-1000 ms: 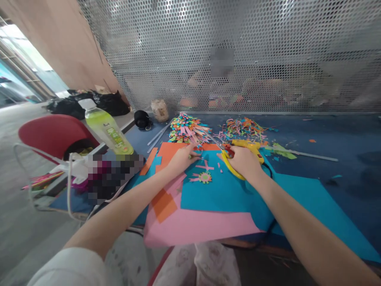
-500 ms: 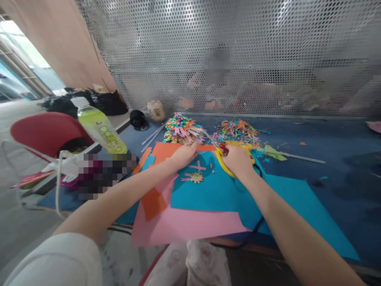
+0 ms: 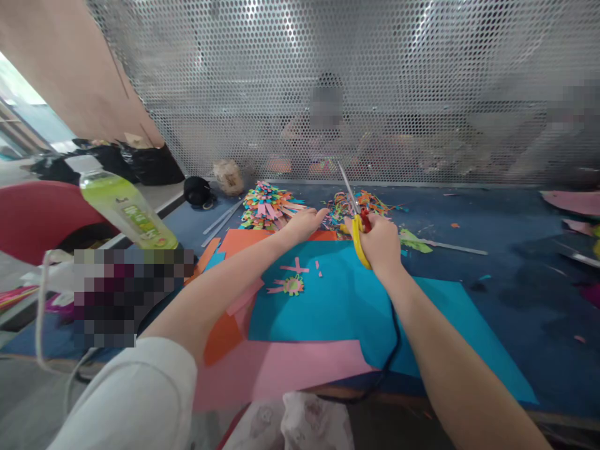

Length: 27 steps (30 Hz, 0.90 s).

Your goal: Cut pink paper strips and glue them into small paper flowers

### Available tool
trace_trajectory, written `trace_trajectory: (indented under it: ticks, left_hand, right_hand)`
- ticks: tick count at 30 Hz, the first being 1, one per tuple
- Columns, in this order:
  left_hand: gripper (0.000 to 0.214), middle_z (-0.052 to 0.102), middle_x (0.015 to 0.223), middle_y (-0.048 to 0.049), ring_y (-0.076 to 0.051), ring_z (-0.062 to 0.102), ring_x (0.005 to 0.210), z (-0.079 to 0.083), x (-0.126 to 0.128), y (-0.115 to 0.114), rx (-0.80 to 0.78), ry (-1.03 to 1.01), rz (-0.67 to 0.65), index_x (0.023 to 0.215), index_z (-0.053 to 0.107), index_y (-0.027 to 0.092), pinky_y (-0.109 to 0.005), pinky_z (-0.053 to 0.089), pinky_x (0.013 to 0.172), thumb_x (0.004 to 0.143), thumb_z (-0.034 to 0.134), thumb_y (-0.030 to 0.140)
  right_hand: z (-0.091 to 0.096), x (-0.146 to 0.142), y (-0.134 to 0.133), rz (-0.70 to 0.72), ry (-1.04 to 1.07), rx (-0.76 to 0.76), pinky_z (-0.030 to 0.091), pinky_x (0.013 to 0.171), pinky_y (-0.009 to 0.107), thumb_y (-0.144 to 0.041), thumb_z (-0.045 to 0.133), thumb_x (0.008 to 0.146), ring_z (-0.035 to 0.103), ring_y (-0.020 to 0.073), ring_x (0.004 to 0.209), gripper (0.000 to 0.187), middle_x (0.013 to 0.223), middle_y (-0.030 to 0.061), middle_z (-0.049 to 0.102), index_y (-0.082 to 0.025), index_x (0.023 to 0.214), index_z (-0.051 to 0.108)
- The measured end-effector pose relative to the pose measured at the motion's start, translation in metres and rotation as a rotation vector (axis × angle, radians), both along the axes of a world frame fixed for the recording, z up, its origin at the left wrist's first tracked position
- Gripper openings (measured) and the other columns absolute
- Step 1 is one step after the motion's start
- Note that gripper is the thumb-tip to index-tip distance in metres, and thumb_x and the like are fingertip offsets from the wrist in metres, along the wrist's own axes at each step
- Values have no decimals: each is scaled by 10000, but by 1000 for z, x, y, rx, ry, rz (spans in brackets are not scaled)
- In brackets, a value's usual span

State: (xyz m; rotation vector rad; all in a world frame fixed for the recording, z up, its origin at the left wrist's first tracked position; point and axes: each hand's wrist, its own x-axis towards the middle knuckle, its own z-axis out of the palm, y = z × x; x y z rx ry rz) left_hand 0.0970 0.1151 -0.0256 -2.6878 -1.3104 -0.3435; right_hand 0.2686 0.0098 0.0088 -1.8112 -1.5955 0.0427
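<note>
My right hand [image 3: 383, 245] grips scissors [image 3: 359, 242] with yellow and red handles, their blades slanting up toward the mesh panel. Beyond the blue paper, my left hand [image 3: 305, 226] reaches inward with a finger or thumb stretched out and no held thing visible; its other fingers are partly hidden. A heap of layered colourful paper strips [image 3: 266, 205] lies just past it. On the blue sheet [image 3: 323, 306] rest a green-edged paper rosette with pink tails [image 3: 294, 285], a crossed pink strip [image 3: 295, 266] and small pink scraps. A yellow tool [image 3: 345, 229] is mostly hidden by my right hand.
Thin paper cuttings [image 3: 370, 203] lie behind the scissors. A green drink bottle [image 3: 129, 209], black ball-like object [image 3: 197, 191] and beige roll [image 3: 228, 177] stand left. Pink paper [image 3: 281, 372] overhangs the front edge. A dark cord [image 3: 391, 350] crosses the sheets. Perforated metal [image 3: 234, 94] borders the back.
The scissors have swung more upright, and my right hand has turned with them. My left hand has shifted right, closer to my right hand. The view has turned slightly right.
</note>
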Motion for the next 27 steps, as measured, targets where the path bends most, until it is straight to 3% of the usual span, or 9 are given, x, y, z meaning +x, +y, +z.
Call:
trace_trajectory:
  ticks: [8, 13, 16, 19, 21, 24, 27]
  left_hand:
    - [445, 607, 1019, -127, -195, 588, 976, 17, 12, 21, 16, -88, 70, 1302, 356, 156, -292, 422, 850, 861, 404, 122]
    - [380, 635, 866, -74, -220, 558, 979, 26, 0, 15, 30, -154, 71, 1166, 459, 159, -334, 398, 880, 807, 565, 217]
    - [246, 609, 801, -77, -235, 536, 966, 35, -8, 3, 96, -279, 105, 1024, 520, 130, -380, 386, 896, 837, 527, 290]
    - [222, 594, 758, -56, -188, 545, 891, 48, -14, -32, 102, -460, 5, 1057, 493, 104, -336, 407, 875, 857, 450, 190]
    - [275, 611, 905, -72, -173, 550, 924, 58, -17, -74, 74, -525, -125, 1121, 472, 128, -320, 421, 873, 857, 455, 205]
    - [294, 626, 993, -67, -148, 565, 967, 66, -19, -153, -22, -464, -461, 1162, 481, 176, -288, 443, 884, 887, 388, 219]
    - [229, 651, 1012, 5, -110, 568, 1007, 66, -23, -219, -10, -313, -797, 988, 601, 262, -218, 433, 932, 880, 401, 291]
  right_hand:
    - [-1, 4, 3, -6, 18, 3, 331, 558, 276, -479, 484, 781, 580, 215, 684, 345, 731, 90, 661, -174, 818, 641]
    - [-1, 4, 3, -16, -5, -24, 330, 556, 275, -450, 475, 792, 583, 216, 693, 306, 735, 87, 659, -181, 770, 620]
    - [-2, 3, 4, -28, -27, -40, 337, 567, 281, -453, 476, 793, 588, 227, 712, 319, 766, 98, 666, -174, 811, 629]
    - [-3, 3, 5, -43, -53, -42, 334, 567, 283, -427, 474, 795, 587, 236, 723, 307, 781, 113, 669, -168, 813, 636]
    - [-3, 1, 4, -29, -61, -44, 328, 560, 281, -426, 470, 795, 584, 235, 717, 303, 777, 112, 669, -171, 798, 634]
    - [-4, -3, 1, 5, -72, -70, 310, 537, 275, -422, 462, 794, 587, 230, 697, 290, 762, 96, 670, -185, 784, 629]
    - [-6, -8, -1, 11, -131, -88, 294, 523, 278, -393, 438, 806, 599, 240, 703, 283, 757, 92, 673, -193, 798, 637]
